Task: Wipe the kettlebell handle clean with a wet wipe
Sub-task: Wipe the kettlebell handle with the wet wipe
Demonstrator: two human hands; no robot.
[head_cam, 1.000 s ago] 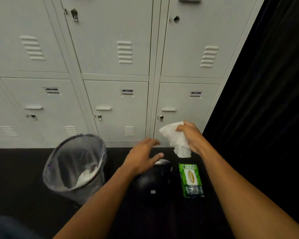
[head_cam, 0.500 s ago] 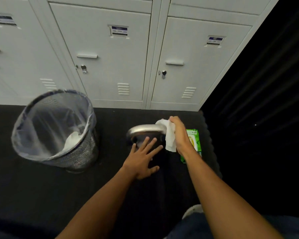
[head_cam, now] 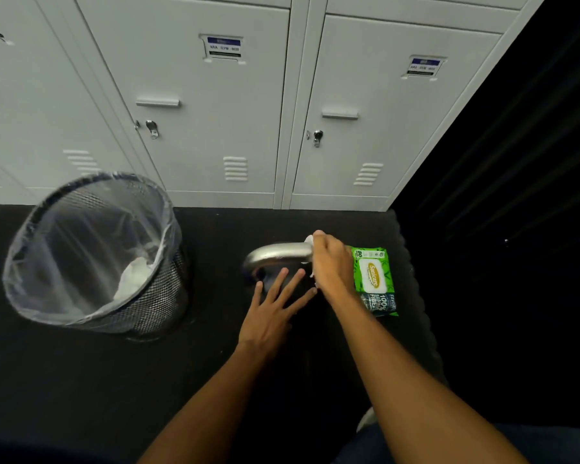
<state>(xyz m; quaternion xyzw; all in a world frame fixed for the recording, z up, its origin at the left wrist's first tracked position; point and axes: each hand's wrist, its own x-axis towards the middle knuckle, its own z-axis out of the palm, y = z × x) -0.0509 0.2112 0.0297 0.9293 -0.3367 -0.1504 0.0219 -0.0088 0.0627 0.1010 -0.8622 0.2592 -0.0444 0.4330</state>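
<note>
A black kettlebell stands on the dark floor mat, its silver handle (head_cam: 278, 254) arching over the top. My right hand (head_cam: 329, 262) is wrapped around the handle's right end, gripping a white wet wipe (head_cam: 309, 241) against the metal; only scraps of the wipe show past my fingers. My left hand (head_cam: 275, 306) lies flat with fingers spread on the kettlebell's black body, which is hard to make out against the mat.
A green pack of wet wipes (head_cam: 374, 279) lies just right of the kettlebell. A black mesh waste bin (head_cam: 94, 256) with a clear liner and white wipes inside stands to the left. Grey lockers (head_cam: 221, 112) line the wall behind.
My right hand brought the wipe down onto the handle's right end and closed around it. My left hand settled flat on the kettlebell body. The view tilted downward and closer.
</note>
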